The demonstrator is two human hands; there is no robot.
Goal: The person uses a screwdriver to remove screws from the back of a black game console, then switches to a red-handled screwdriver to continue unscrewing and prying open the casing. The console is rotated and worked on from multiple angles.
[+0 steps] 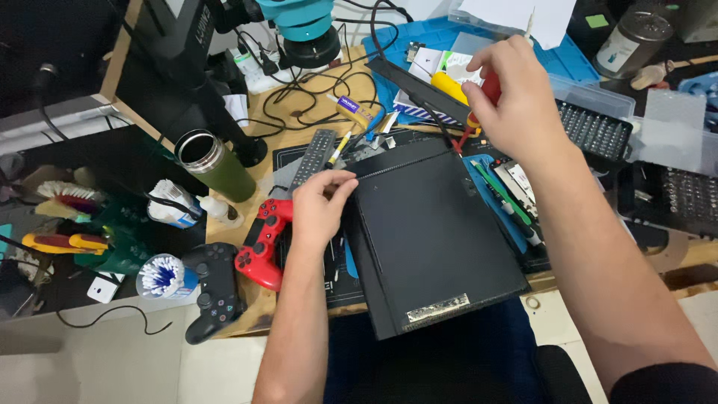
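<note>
Head view, landmark black console (437,239): flat on mat at desk's front edge, long axis running from person toward far side, tilted slightly left.

Left hand (318,209) nearer, fingers curled, pinching console's far-left corner. Right hand (512,101) above far-right corner, closed around red-handled screwdriver (486,93), tip pointing down at console.

Worn pale rectangular sticker strip (437,308) on console's near edge. Red gamepad (262,243), black gamepad (213,288) left of console; green mug (217,166) further left, behind them.

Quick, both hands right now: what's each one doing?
Left hand: fingers pinching the top-left edge of the black console.
Right hand: closed on a red-handled screwdriver.
</note>
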